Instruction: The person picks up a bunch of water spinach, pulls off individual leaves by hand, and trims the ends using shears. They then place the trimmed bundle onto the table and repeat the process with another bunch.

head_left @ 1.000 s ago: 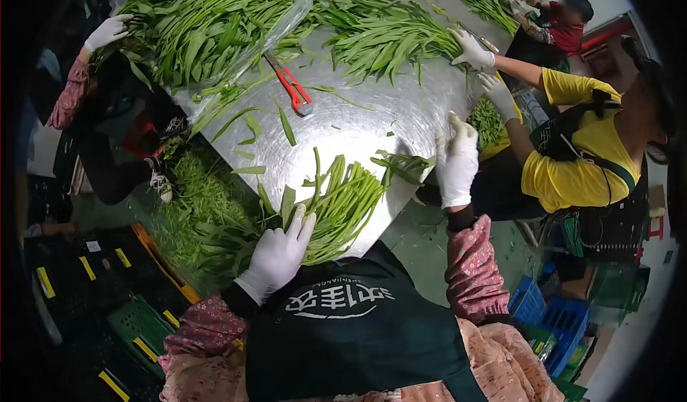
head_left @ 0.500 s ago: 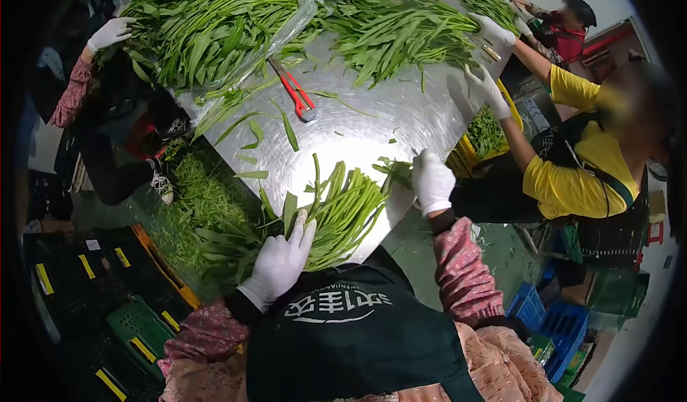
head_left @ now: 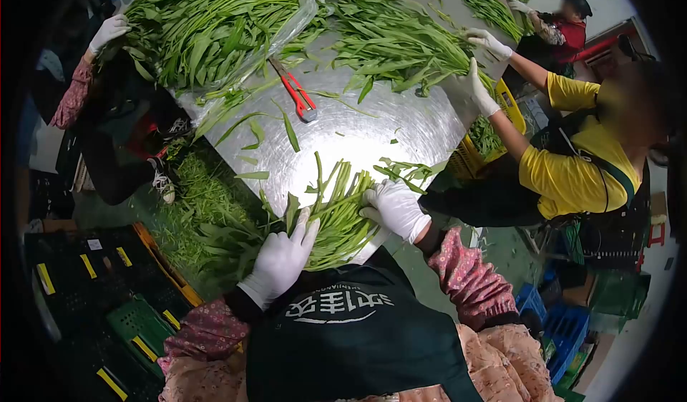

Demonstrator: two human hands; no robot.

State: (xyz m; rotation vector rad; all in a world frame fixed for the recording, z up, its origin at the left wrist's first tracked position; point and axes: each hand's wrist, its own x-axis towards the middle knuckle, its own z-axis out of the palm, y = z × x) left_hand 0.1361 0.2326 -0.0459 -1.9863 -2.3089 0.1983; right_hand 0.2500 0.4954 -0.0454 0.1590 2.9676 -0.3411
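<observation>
A bunch of water spinach (head_left: pixel 336 223) lies at the near edge of the metal table, its stems fanned to the right and leaves to the left. My white-gloved left hand (head_left: pixel 281 259) holds the bunch, thumb side hidden and two fingers stretched across it. My gloved right hand (head_left: pixel 397 210) is closed at the stems' right end, its fingertips on some stems. A few loose leafy sprigs (head_left: pixel 404 171) lie just beyond it. Further up the table rests a red utility knife (head_left: pixel 297 95).
The metal table (head_left: pixel 343 126) bears large water spinach piles (head_left: pixel 215 30), partly under clear plastic. A co-worker in yellow (head_left: pixel 580 173) handles greens at right; another person's gloved hand (head_left: pixel 109 32) is at upper left. Dark crates (head_left: pixel 86 287) stand lower left; trimmings (head_left: pixel 204 209) cover the floor.
My right hand has moved left and down from the table's right side onto the stems of the bunch. My left hand has stayed put. The co-worker's hands have shifted slightly.
</observation>
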